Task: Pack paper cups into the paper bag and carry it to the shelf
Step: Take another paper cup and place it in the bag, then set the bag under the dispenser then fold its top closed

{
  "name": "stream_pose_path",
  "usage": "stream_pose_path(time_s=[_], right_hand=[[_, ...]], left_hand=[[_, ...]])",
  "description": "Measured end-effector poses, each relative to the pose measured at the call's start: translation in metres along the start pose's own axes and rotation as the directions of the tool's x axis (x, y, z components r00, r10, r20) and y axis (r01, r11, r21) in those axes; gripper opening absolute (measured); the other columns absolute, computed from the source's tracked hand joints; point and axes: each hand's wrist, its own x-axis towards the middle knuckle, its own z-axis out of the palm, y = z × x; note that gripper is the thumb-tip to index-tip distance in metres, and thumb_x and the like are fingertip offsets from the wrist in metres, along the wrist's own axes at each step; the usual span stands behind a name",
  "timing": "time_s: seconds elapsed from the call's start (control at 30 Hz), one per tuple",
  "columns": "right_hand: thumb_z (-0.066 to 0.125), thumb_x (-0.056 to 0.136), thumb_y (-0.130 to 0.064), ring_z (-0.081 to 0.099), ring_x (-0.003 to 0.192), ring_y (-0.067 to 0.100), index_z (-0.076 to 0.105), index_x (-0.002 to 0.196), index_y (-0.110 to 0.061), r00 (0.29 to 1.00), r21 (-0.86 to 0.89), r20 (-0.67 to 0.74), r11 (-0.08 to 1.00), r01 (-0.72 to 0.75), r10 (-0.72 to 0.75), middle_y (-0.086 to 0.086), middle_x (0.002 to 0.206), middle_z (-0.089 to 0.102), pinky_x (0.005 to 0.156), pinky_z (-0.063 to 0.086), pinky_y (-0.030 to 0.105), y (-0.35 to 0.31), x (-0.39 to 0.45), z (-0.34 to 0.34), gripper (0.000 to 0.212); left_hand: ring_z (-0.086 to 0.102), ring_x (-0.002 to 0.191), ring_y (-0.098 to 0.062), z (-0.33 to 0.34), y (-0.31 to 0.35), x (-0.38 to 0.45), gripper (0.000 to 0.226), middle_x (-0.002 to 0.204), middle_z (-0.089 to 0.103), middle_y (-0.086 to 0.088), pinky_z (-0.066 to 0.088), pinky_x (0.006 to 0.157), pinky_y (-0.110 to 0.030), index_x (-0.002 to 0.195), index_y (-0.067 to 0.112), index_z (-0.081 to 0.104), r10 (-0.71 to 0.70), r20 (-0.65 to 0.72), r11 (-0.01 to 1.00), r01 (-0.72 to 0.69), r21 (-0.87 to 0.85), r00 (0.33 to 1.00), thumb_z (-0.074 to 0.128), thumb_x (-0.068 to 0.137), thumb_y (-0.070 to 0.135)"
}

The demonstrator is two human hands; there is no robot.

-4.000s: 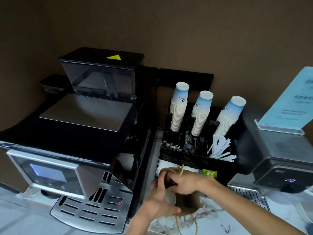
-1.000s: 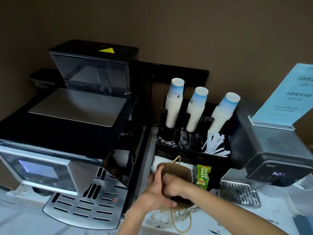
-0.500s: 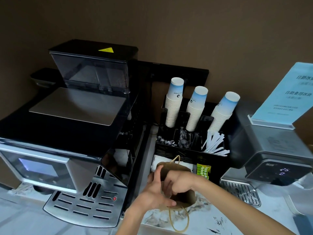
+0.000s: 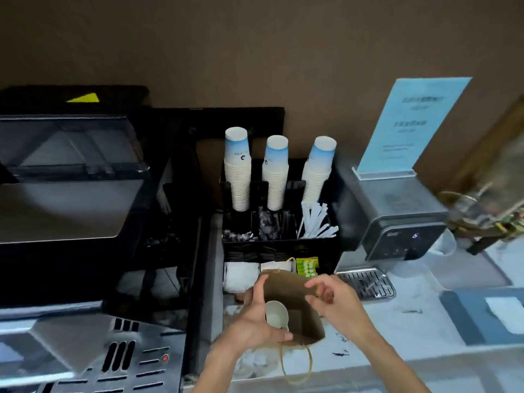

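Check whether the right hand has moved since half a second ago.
Yes. The right hand has come out of the paper bag, now at its right edge, toward the drip grate.

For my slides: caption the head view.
Two bare hands, left hand and right hand, hold open a brown paper bag containing a white paper cup.

The open kraft paper bag (image 4: 295,304) near the front is plain brown, with a white paper cup (image 4: 276,314) inside it. Farther back, three stacks of paper cups (image 4: 276,177) are white, fading to light blue on top. To their right stands a pale blue sign (image 4: 408,123). The marble-patterned countertop (image 4: 411,316) is white with dark veins.
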Motion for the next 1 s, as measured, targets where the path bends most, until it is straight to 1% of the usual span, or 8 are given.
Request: stream_pose_path(time_s=[0.2,0.4,0.53,0.63,0.77,0.83,0.9,1.0], right_hand=[[0.077,0.082,-0.012,0.055,0.071,0.001,0.066,0.094,-0.040,0.986,-0.010,-0.157,0.998,-0.059,0.057,-0.003,0.084,0.055,0.066,0.046,0.010,0.032,-0.040,-0.025,0.033],[0.072,0.086,-0.008,0.059,0.071,0.008,0.066,0.095,-0.036,0.939,0.093,-0.296,0.984,-0.154,0.175,0.005,0.095,0.060,0.067,0.051,0.013,0.062,-0.067,-0.065,0.030],[0.069,0.090,-0.021,0.063,0.075,0.014,0.066,0.108,-0.032,0.909,0.220,-0.354,0.964,-0.149,0.221,0.002,0.092,0.065,0.071,0.055,0.023,0.090,-0.075,-0.096,0.022],[0.066,0.093,-0.026,0.065,0.067,0.006,0.066,0.107,-0.032,0.841,0.323,-0.426,0.925,-0.201,0.332,-0.001,0.082,0.068,0.065,0.053,0.025,0.133,-0.075,-0.136,0.015],[0.065,0.094,-0.013,0.063,0.070,0.016,0.069,0.103,-0.007,0.717,0.456,-0.445,0.825,-0.334,0.536,0.008,0.090,0.071,0.063,0.048,0.026,0.213,-0.067,-0.211,0.012],[0.069,0.091,-0.009,0.063,0.085,0.024,0.070,0.092,-0.006,0.672,0.420,-0.451,0.803,-0.422,0.588,0.011,0.093,0.070,0.067,0.046,0.027,0.252,-0.058,-0.249,0.003],[0.073,0.087,-0.010,0.064,0.099,0.031,0.071,0.090,-0.003,0.637,0.342,-0.458,0.784,-0.518,0.620,0.014,0.101,0.070,0.076,0.044,0.030,0.285,-0.047,-0.284,0.007],[0.075,0.086,-0.019,0.061,0.117,0.035,0.067,0.113,0.004,0.628,0.089,-0.437,0.726,-0.682,0.643,0.017,0.124,0.067,0.096,0.043,0.036,0.324,-0.029,-0.325,0.036]], left_hand=[[0.025,0.138,-0.017,0.040,0.020,0.025,0.132,0.154,0.011,-0.001,0.026,0.103,-0.020,0.150,0.039,-0.006,0.054,0.154,0.996,-0.063,0.057,0.987,0.090,0.061,0.022],[0.030,0.135,-0.019,0.092,0.054,0.047,0.133,0.153,0.014,-0.006,0.026,0.106,-0.022,0.150,0.037,-0.005,0.120,0.210,0.984,-0.145,0.107,0.970,0.091,0.059,0.024],[0.031,0.125,-0.014,0.121,0.074,0.059,0.131,0.151,0.020,-0.009,0.026,0.107,-0.022,0.151,0.030,0.001,0.164,0.196,0.981,-0.181,0.072,0.967,0.093,0.058,0.019],[0.030,0.137,-0.022,0.144,0.085,0.067,0.131,0.153,0.018,-0.008,0.028,0.117,-0.031,0.152,0.025,0.000,0.169,0.200,0.979,-0.188,0.076,0.965,0.092,0.059,0.020],[0.025,0.140,-0.021,0.166,0.091,0.070,0.128,0.154,0.014,-0.006,0.028,0.115,-0.031,0.152,0.030,0.001,0.158,0.172,0.985,-0.168,0.044,0.972,0.091,0.061,0.020],[0.023,0.141,-0.019,0.172,0.091,0.071,0.128,0.156,0.013,-0.003,0.028,0.114,-0.032,0.151,0.033,0.002,0.156,0.148,0.987,-0.158,0.003,0.977,0.092,0.061,0.017],[0.023,0.141,-0.019,0.175,0.091,0.072,0.129,0.157,0.013,-0.001,0.027,0.115,-0.035,0.151,0.035,0.002,0.146,0.122,0.989,-0.145,-0.015,0.982,0.092,0.061,0.016],[0.023,0.142,-0.018,0.179,0.090,0.072,0.129,0.156,0.014,0.002,0.028,0.117,-0.037,0.150,0.037,0.005,0.142,0.100,0.987,-0.133,-0.090,0.985,0.093,0.059,0.011]])
